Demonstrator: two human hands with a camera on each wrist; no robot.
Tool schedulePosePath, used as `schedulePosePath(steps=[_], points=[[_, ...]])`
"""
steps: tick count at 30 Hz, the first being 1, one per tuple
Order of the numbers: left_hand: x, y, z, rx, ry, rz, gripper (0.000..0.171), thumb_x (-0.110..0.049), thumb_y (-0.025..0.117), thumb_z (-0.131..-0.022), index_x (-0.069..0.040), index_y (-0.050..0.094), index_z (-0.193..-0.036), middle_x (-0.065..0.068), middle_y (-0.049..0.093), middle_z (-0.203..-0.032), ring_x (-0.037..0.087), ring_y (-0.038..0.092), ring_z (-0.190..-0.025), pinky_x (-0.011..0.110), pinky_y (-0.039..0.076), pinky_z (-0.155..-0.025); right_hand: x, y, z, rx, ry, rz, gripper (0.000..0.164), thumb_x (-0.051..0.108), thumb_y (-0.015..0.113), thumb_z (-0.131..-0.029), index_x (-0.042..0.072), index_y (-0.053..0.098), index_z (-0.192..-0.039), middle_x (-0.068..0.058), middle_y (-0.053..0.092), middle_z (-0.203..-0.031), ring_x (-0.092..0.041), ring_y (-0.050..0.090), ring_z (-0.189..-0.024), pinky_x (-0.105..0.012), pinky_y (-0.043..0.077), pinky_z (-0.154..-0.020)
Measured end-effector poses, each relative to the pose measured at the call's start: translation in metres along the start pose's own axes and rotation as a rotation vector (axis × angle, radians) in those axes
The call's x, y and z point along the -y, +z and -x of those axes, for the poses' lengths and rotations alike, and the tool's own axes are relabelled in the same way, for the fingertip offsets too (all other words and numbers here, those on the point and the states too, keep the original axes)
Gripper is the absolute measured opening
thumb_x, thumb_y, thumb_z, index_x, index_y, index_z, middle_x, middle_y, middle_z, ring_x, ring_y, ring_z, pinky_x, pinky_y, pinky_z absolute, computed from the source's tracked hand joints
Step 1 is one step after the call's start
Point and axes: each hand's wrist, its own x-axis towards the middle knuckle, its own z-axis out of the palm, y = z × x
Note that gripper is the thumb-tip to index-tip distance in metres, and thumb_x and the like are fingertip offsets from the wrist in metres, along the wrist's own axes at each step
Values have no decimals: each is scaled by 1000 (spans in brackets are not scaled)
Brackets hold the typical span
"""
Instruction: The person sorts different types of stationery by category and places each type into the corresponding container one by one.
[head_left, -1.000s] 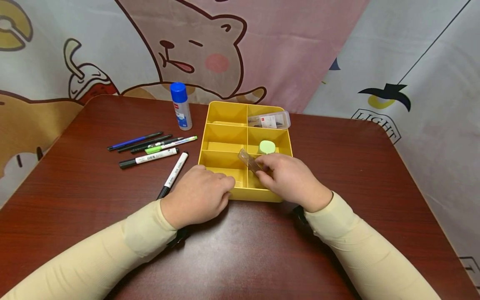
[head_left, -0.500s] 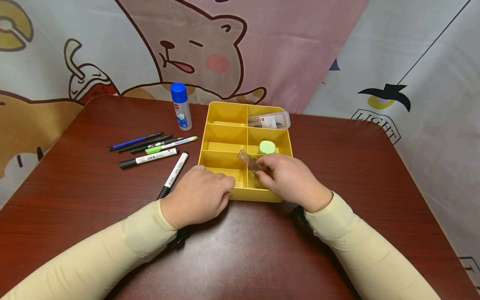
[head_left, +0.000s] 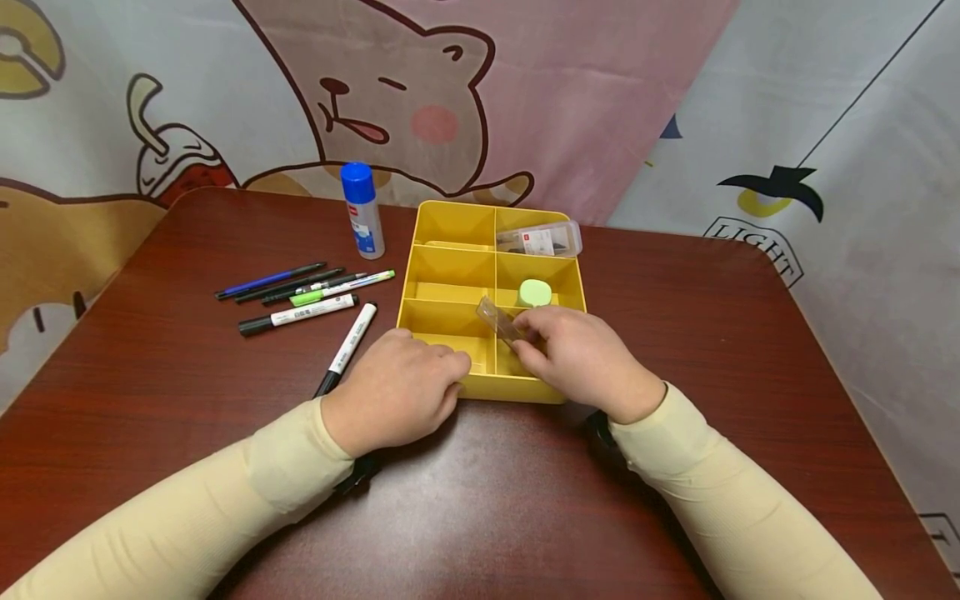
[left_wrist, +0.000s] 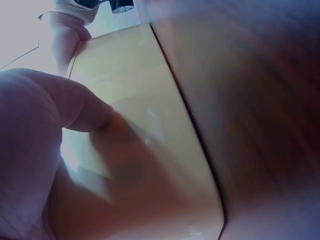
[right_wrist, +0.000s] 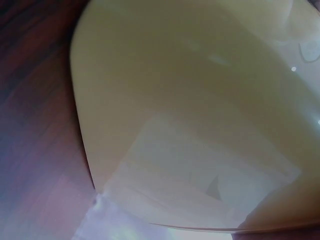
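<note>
A yellow compartment organizer (head_left: pixel 517 389) stands in front of me in the head view. My left hand (head_left: pixel 393 387) grips its front wall near the left corner; in the left wrist view the thumb (left_wrist: pixel 82 107) presses on the outer face. Over the front right compartment, my right hand (head_left: pixel 588 358) pinches a small clear flat plastic piece (head_left: pixel 495 318), tilted across the divider. Its lower end is hidden by the fingers. The right wrist view mostly shows the organizer's outer wall (right_wrist: pixel 150 110).
A pale green lidded item (head_left: pixel 535 292) sits in the middle right compartment, a clear plastic case (head_left: pixel 537 242) in the back right one. Left of the organizer lie several pens (head_left: pixel 270 282) and two white markers (head_left: pixel 315 313). A glue stick (head_left: pixel 363 212) stands upright behind them.
</note>
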Motion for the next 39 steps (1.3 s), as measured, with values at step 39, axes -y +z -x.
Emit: schedulePosePath(steps=[39], points=[[0, 0, 0, -2, -3, 7, 26, -20, 69, -88, -19, 49, -70, -7, 46, -58, 14, 45, -46, 37, 32, -51, 0, 1, 0, 5, 13, -8, 13, 22, 68, -96, 14, 74, -104, 3, 71, -87, -13, 59, -73, -35, 53, -68]])
